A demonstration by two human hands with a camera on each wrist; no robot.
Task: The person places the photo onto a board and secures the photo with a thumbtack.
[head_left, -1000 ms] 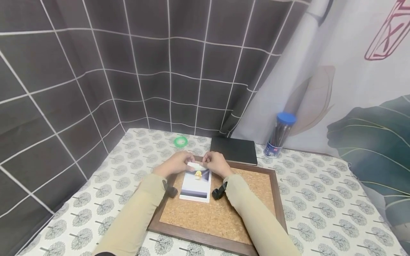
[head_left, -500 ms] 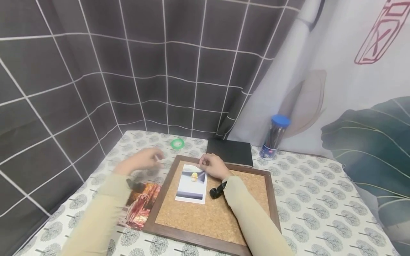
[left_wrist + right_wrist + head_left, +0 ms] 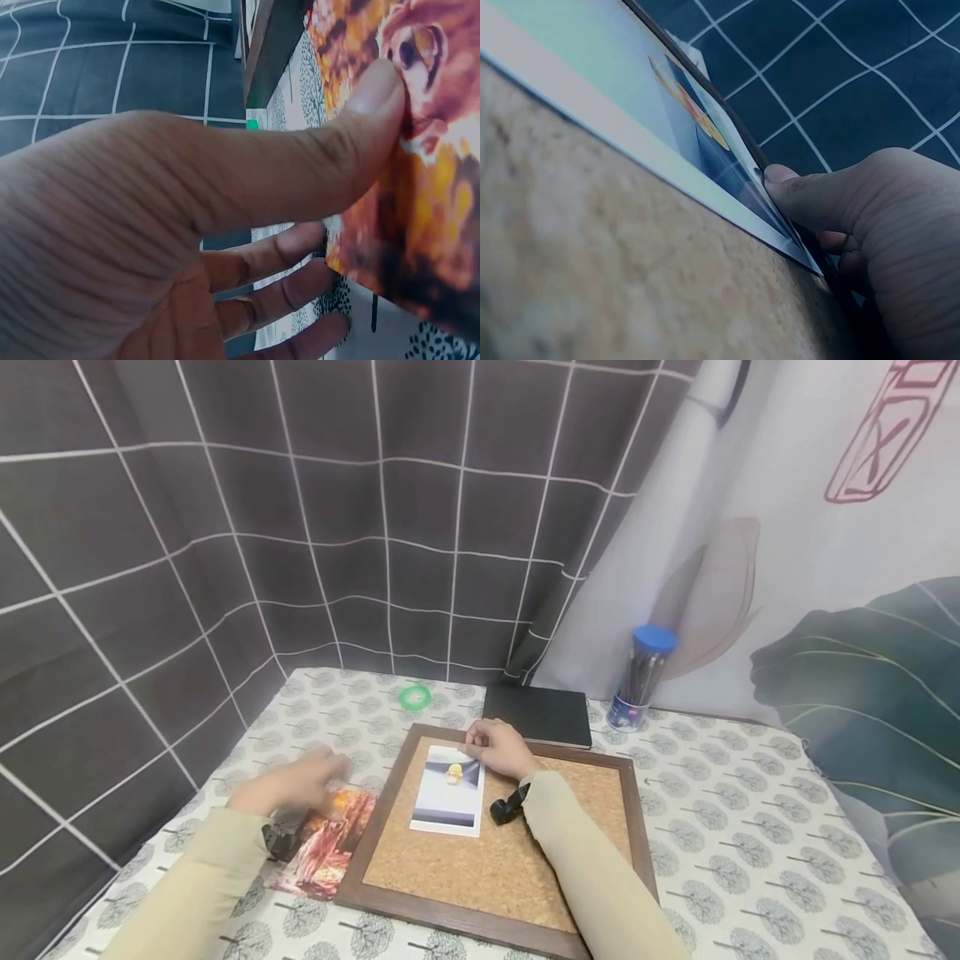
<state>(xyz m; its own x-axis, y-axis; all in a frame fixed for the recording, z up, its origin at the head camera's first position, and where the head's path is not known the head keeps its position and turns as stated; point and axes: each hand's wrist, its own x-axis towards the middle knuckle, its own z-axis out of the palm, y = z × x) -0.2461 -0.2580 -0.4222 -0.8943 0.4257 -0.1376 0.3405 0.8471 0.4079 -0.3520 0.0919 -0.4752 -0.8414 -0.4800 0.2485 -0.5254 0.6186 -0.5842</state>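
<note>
A framed cork board lies on the patterned cloth. On its upper left part is a white-bordered photo with a small yellow figure. My right hand pinches this photo's upper right corner, thumb on its face and the other fingers curled behind. To the left of the board lies a second photo in red and orange, showing a long-haired dog's head. Above its top end hovers my left hand, blurred. In the left wrist view the thumb overlaps the photo's face, and loosely extended fingers reach past its edge.
Behind the board stand a green tape roll and a black notebook. A blue-lidded jar of pens or pencils is at the back right. Dark checked curtain rises behind and to the left of the table.
My left hand has let go of the white-bordered photo and moved left and down to the red photo, which it uncovered. My right hand has stayed at the upper right corner.
</note>
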